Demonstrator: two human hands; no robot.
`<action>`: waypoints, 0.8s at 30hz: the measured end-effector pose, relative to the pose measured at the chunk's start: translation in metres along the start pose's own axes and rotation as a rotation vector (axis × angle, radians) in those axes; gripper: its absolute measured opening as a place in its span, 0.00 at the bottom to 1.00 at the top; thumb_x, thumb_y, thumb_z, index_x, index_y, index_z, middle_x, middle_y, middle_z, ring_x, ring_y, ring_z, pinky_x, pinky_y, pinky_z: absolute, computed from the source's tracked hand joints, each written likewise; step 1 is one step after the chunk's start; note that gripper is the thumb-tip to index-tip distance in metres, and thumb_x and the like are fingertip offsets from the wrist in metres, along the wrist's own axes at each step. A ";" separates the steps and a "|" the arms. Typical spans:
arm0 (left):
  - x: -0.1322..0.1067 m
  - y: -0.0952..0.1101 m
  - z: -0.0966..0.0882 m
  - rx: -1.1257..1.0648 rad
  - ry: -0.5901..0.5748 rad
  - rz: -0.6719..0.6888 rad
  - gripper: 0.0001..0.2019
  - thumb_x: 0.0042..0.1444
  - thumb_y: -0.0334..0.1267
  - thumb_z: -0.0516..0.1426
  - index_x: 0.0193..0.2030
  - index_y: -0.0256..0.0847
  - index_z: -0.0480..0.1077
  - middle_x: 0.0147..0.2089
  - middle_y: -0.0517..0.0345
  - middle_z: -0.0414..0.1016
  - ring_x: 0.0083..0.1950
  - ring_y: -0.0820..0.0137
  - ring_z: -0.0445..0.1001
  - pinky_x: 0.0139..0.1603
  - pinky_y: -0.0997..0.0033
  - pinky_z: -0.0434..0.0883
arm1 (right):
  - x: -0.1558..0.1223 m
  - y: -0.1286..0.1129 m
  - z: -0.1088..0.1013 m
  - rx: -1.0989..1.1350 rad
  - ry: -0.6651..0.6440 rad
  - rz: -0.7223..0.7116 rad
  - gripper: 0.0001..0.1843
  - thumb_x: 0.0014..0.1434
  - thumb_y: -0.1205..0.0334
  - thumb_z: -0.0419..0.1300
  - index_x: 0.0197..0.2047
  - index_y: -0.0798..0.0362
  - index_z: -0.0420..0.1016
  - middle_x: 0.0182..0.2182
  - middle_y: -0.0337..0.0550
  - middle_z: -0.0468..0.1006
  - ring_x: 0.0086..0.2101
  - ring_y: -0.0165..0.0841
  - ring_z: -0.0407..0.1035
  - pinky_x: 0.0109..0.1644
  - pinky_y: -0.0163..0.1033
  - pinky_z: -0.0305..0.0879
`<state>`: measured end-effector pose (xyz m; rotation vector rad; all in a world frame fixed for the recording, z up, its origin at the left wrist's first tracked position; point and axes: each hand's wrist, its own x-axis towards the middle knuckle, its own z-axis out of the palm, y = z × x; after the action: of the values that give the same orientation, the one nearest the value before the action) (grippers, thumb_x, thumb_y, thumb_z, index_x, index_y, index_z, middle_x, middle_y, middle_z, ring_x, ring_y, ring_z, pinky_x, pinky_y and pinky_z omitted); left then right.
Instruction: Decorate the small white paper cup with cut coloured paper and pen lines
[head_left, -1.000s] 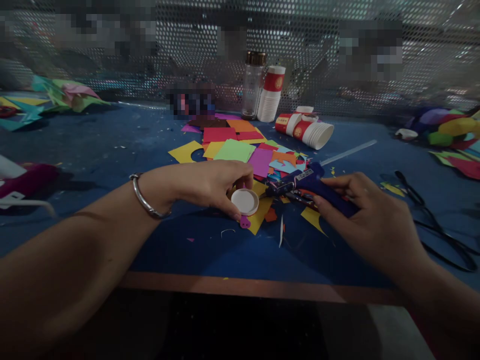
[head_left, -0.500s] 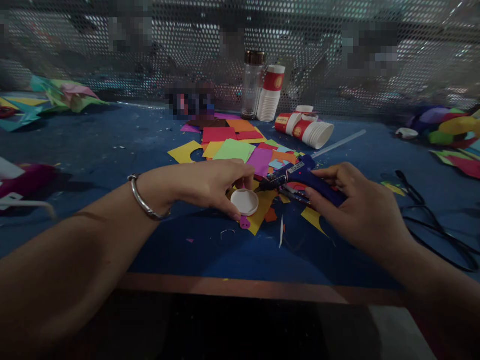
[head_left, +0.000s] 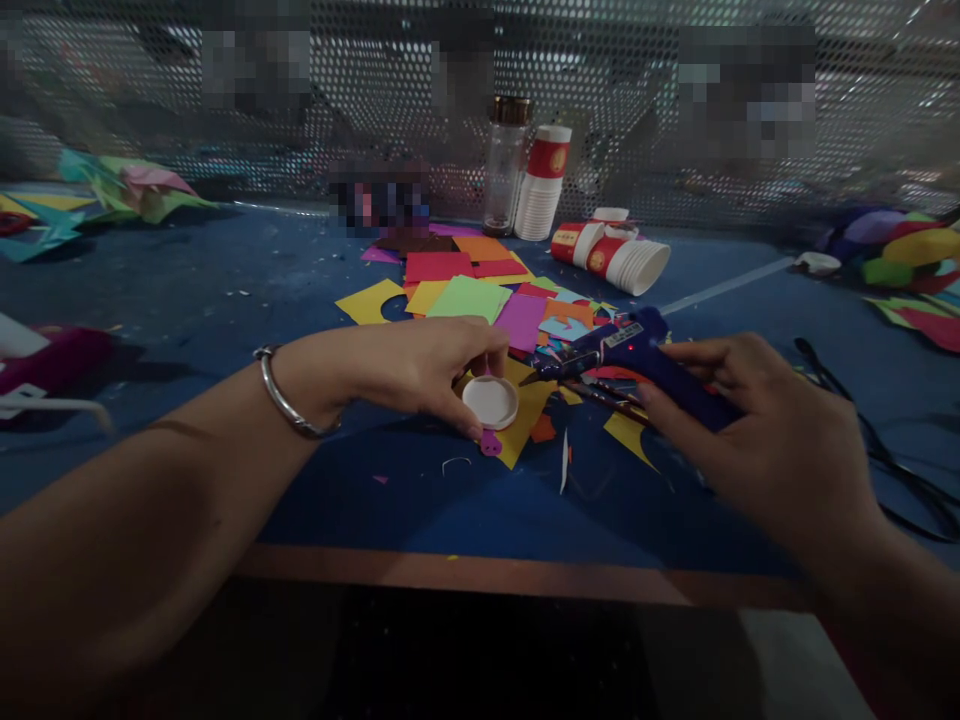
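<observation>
A blue tabletop [head_left: 435, 520] with a reddish-brown near edge [head_left: 510, 576] carries coloured paper [head_left: 466, 301] across its middle. On the far side stand a clear bottle [head_left: 504, 180] and a cup stack [head_left: 538, 195]; sideways cups [head_left: 619, 262] lie just right. A black cable [head_left: 896, 468] curls at right.

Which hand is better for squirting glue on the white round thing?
Probably the right hand: it holds the blue glue gun, whose nozzle points toward the white round thing, with a gap between. The left hand is busy holding that thing.
</observation>
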<state>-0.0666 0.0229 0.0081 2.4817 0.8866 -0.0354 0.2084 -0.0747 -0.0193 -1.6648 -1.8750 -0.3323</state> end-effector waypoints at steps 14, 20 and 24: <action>0.000 0.003 -0.001 0.014 -0.005 -0.040 0.26 0.49 0.53 0.69 0.49 0.40 0.70 0.51 0.52 0.75 0.46 0.63 0.71 0.41 0.69 0.64 | -0.041 -0.008 -0.007 -0.015 0.031 -0.026 0.17 0.64 0.44 0.59 0.47 0.46 0.76 0.35 0.43 0.85 0.29 0.40 0.80 0.28 0.41 0.71; 0.000 0.002 -0.002 -0.005 -0.013 -0.046 0.26 0.50 0.52 0.69 0.49 0.40 0.70 0.51 0.52 0.75 0.46 0.63 0.72 0.41 0.69 0.64 | -0.042 -0.012 -0.006 -0.021 0.013 -0.074 0.16 0.67 0.45 0.57 0.48 0.47 0.75 0.34 0.42 0.84 0.28 0.38 0.80 0.26 0.38 0.70; -0.001 0.003 -0.002 -0.016 -0.020 -0.047 0.26 0.50 0.53 0.69 0.50 0.40 0.70 0.50 0.53 0.76 0.45 0.63 0.72 0.41 0.69 0.65 | -0.044 -0.012 -0.006 -0.023 0.030 -0.084 0.15 0.68 0.47 0.57 0.47 0.47 0.75 0.33 0.41 0.84 0.27 0.37 0.80 0.26 0.38 0.69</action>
<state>-0.0654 0.0214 0.0117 2.4412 0.9335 -0.0686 0.1996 -0.1154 -0.0380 -1.5901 -1.9285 -0.4122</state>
